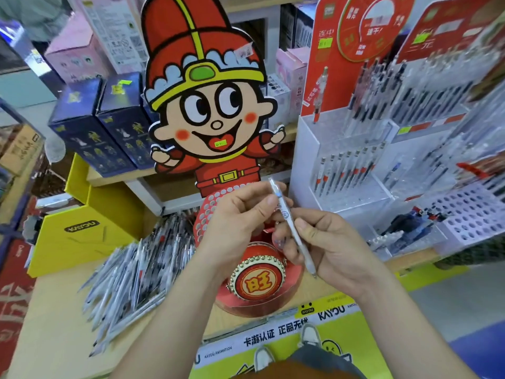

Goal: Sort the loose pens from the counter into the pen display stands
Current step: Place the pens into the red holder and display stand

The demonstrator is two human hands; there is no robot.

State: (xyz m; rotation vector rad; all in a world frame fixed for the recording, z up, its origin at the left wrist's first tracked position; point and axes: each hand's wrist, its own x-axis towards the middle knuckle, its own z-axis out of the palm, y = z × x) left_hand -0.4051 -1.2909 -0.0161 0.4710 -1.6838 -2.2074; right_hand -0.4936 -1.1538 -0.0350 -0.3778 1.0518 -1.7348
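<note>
Centre frame: left hand (237, 222) curled, thumb and fingertips pinching upper barrel of white pen (291, 228); right hand (336, 247) gripping its lower half, tip slanting down-right. Lower left: heap of loose pens (136, 269) lying on counter (54, 310). Right: clear display stand (352, 187) holding a row of upright pens.

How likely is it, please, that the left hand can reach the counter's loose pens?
Probably yes: the loose pens lie beside the left hand, nothing between, though it pinches a pen.
</note>
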